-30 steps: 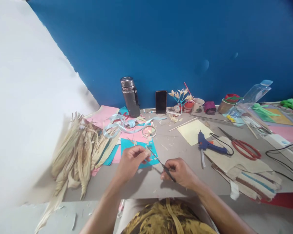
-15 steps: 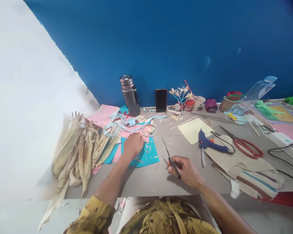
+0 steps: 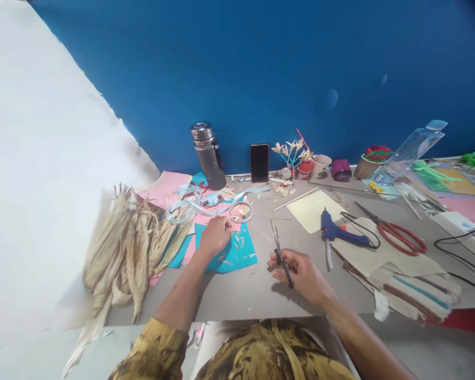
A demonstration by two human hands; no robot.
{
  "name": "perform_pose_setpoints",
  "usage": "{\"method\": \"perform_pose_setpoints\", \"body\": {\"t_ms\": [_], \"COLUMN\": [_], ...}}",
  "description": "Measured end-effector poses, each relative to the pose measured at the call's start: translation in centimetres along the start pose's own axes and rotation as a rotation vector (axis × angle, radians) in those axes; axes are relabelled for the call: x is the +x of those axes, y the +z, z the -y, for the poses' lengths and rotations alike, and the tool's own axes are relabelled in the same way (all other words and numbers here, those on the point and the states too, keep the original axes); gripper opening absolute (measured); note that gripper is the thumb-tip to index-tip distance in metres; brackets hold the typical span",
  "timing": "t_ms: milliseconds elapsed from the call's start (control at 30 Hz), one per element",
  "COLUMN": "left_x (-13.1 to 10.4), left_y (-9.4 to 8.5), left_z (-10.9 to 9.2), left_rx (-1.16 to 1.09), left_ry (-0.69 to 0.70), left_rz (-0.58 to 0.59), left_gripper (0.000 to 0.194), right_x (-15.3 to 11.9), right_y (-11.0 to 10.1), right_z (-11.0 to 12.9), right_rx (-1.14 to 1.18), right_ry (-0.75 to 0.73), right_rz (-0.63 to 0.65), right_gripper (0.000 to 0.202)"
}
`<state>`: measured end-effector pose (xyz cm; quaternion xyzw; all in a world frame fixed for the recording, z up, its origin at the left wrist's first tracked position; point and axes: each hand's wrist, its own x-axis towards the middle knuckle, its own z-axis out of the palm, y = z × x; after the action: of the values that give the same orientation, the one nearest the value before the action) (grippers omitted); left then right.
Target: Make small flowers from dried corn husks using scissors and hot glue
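Your right hand (image 3: 296,273), fingers curled round black-handled scissors (image 3: 279,248), blades slightly parted, above grey table (image 3: 237,301), your left hand (image 3: 217,235), fingers bent, grip unclear, by blue sheet (image 3: 243,245).

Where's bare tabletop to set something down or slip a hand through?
Best: between the right hand and the glue gun, below the yellow sheet. Also the front strip below the blue sheet, between left forearm and right hand; few scraps. Crowded: husks and ribbon left and behind; cloth and red-handled scissors right.
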<state>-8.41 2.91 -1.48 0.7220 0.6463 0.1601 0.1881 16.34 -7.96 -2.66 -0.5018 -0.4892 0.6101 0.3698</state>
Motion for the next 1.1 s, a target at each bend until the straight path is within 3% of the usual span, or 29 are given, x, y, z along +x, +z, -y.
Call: {"method": "perform_pose_setpoints", "body": {"t_ms": [67,200,333,733,967,1100], "left_x": [0.1,0.3,0.3,0.5,0.0,0.0], "left_y": [0.2,0.2,0.0,0.0,-0.6,-0.8], "left_z": [0.2,0.7,1.0,1.9,1.6,1.4], "left_rx": [-0.025,-0.068,-0.104,-0.108,-0.094,-0.098], "left_ry": [-0.009,-0.066,-0.089,0.052,0.058,0.098], "left_rz": [0.034,0.059,0.081,0.113,0.108,0.132], "left_gripper": [0.003,0.015,0.008,0.013,0.009,0.026], "right_x": [-0.1,-0.3,-0.4,-0.5,0.4,1.0], "right_y": [0.1,0.5,0.8,1.0,1.5,1.5], "right_z": [-0.2,-0.5,-0.5,-0.9,0.0,1.3], "right_rx": [-0.024,-0.038,-0.033,-0.008,-0.003,0.004], "right_ry": [-0.005,-0.010,-0.011,-0.011,-0.043,-0.063], "right_rz": [0.005,0.020,0.044,0.054,0.063,0.056], "right_gripper": [0.048,0.045,0.046,0.057,0.055,0.052]}}
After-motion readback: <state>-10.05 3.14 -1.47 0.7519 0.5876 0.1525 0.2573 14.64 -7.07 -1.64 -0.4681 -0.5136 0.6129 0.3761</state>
